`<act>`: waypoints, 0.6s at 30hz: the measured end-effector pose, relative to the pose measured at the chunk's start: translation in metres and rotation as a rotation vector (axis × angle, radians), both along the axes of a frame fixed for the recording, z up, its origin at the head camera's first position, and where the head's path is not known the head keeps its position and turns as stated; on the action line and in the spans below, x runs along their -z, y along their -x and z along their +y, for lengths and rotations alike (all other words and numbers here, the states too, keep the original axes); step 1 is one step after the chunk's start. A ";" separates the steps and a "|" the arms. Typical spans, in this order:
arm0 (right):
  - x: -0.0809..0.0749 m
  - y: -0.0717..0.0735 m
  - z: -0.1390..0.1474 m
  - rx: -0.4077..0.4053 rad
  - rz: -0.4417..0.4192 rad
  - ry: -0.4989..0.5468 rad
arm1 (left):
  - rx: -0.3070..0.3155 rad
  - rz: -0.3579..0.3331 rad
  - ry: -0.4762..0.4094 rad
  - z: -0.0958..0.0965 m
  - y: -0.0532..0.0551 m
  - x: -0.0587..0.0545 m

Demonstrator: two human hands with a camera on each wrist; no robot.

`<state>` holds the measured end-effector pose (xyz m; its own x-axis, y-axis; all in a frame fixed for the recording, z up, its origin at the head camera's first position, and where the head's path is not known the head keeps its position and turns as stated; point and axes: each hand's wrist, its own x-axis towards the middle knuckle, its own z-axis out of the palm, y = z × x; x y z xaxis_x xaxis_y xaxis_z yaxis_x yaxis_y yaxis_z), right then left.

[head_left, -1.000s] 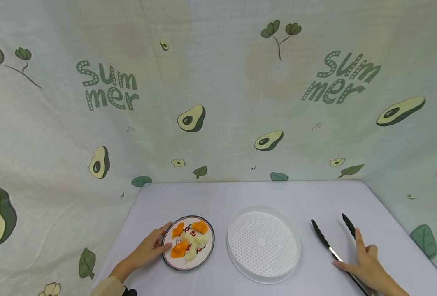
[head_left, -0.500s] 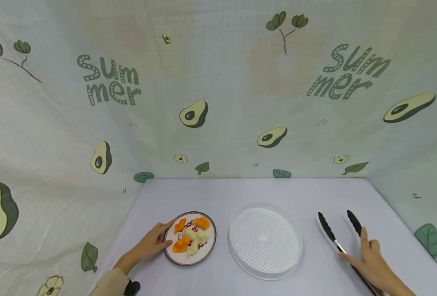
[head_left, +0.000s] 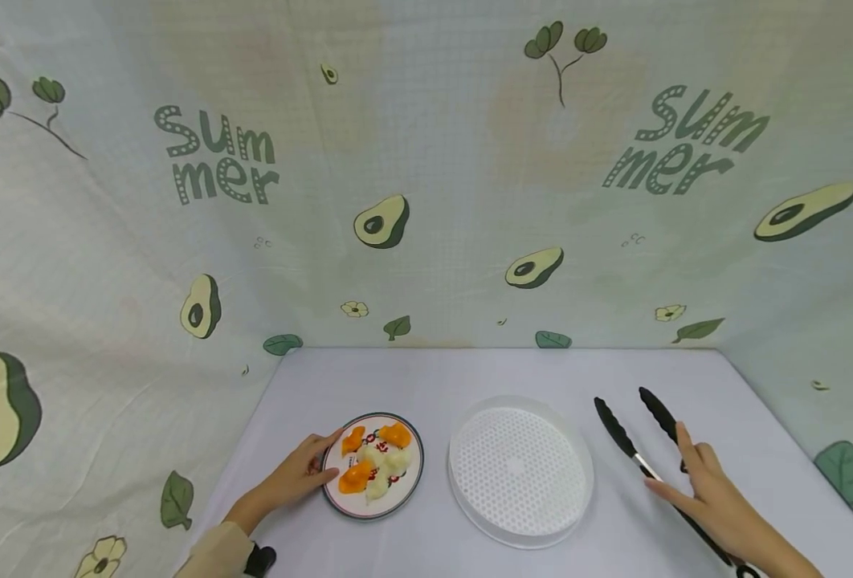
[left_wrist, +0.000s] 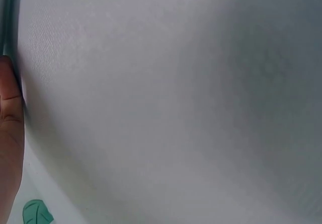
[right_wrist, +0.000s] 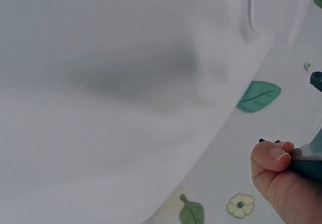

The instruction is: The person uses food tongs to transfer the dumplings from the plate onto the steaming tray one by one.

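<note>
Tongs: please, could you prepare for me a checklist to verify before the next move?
1. Tongs held in the right hand: ok.
2. Tongs spread open: ok, both ends apart.
3. Left hand on the plate: ok, at its edge.
4. Food pieces on the plate: ok, orange and pale ones.
5. Tongs over the food pieces: not ok, the white tray lies between.
6. Firmness of grip: cannot tell.
</note>
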<state>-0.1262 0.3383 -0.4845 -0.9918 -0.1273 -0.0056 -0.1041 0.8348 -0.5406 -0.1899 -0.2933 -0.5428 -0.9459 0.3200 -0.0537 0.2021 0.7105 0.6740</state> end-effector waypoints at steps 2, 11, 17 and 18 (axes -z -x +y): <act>-0.006 0.000 -0.012 -0.023 0.029 0.014 | -0.004 -0.005 0.007 0.000 0.000 0.000; -0.025 0.005 -0.061 -0.174 0.114 0.073 | 0.016 -0.005 0.003 -0.003 0.000 0.001; -0.033 0.009 -0.087 -0.287 0.155 0.072 | 0.008 -0.013 -0.001 -0.003 0.001 0.002; -0.033 0.010 -0.091 -0.307 0.156 0.067 | 0.003 -0.014 0.001 -0.003 0.001 0.002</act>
<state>-0.1361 0.2472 -0.4510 -0.8956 -0.4146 0.1612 -0.4302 0.7150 -0.5510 -0.1914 -0.2964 -0.5445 -0.9441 0.3228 -0.0668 0.1952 0.7106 0.6760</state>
